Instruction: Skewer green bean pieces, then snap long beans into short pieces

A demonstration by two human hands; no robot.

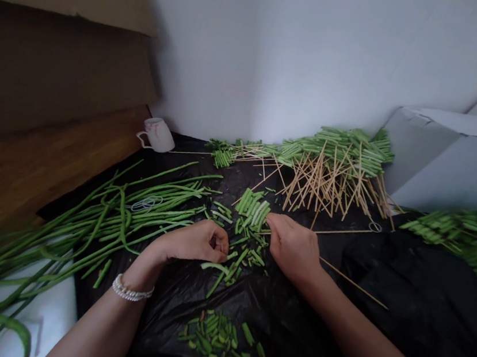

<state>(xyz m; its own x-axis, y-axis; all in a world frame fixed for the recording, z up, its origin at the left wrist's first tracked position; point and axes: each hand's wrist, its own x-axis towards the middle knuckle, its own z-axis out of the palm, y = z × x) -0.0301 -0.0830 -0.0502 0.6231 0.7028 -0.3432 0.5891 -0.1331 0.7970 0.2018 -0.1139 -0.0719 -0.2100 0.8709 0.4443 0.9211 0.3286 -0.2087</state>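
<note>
My right hand [293,244] is closed around a bamboo skewer, at the end of a row of threaded long bean pieces [253,208]. To its left, my left hand [200,242] has its fingers curled in a pinch. A short bean piece [232,255] shows at those fingertips. Loose cut pieces [236,268] lie between and below the two hands. Whole long beans [130,211] spread out to the left, with a pale wire whisk-like coil [146,204] among them. My palms and the inner fingers of the right hand are hidden.
Filled skewers [337,150] are piled against the white wall, bare ends [329,184] forward. More bean skewers [466,232] lie at right, near a white box [450,152]. A mug [158,135] stands at back left. Small offcuts [214,338] lie in front on black plastic [306,337].
</note>
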